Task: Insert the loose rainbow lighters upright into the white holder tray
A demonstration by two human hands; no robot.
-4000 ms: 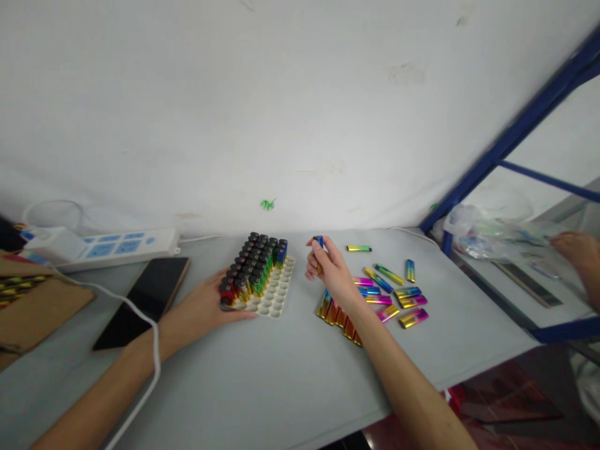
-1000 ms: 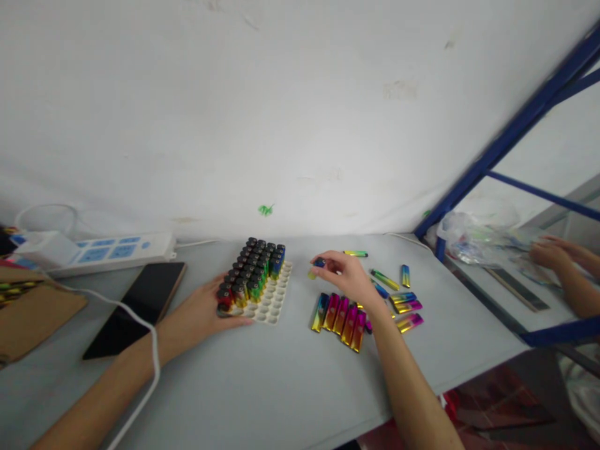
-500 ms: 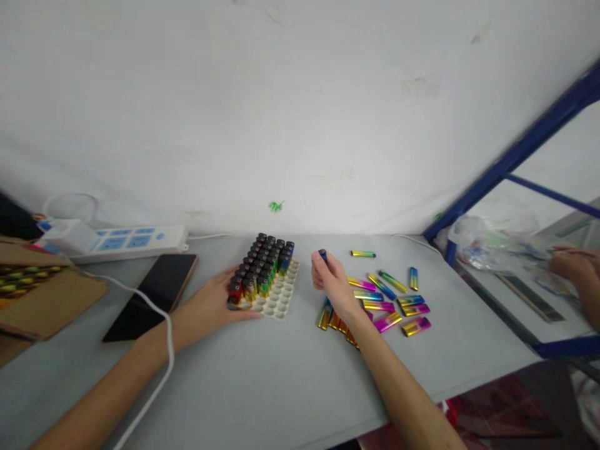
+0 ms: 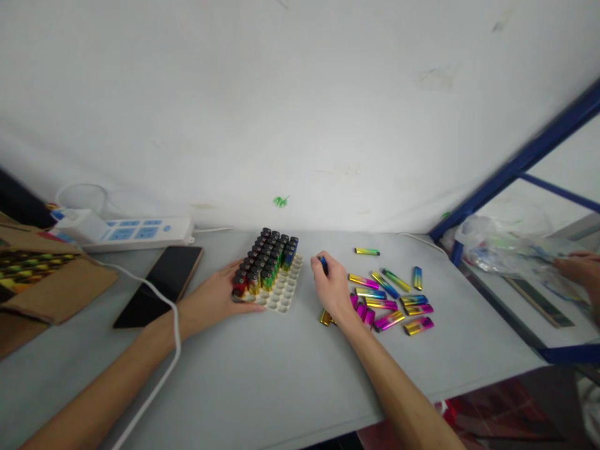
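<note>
A pale tray (image 4: 284, 301) with round hollows holds several rows of upright shiny tubes (image 4: 267, 256) with black tops. Its right-hand hollows show bare. My left hand (image 4: 213, 300) grips the tray by its left side, thumb along the front edge. To the right of the tray, my right hand (image 4: 334, 284) is closed around a small dark blue tube (image 4: 323, 265), whose upper end pokes out of the fist. Beside and partly behind that hand lie several loose metallic tubes (image 4: 380, 304) in pink, gold, blue and green; some are hidden by the wrist.
On the left are a black phone (image 4: 162, 284), a white power strip (image 4: 145, 232) and a cardboard box (image 4: 89, 284) of similar pieces. A white cable (image 4: 175, 337) crosses over my left forearm. A blue metal frame (image 4: 497, 178) and another person's hand (image 4: 581, 269) are at right.
The view has shifted slightly. My right fist has turned a little, showing more of the blue tube's end. My left hand keeps its hold on the tray.
</note>
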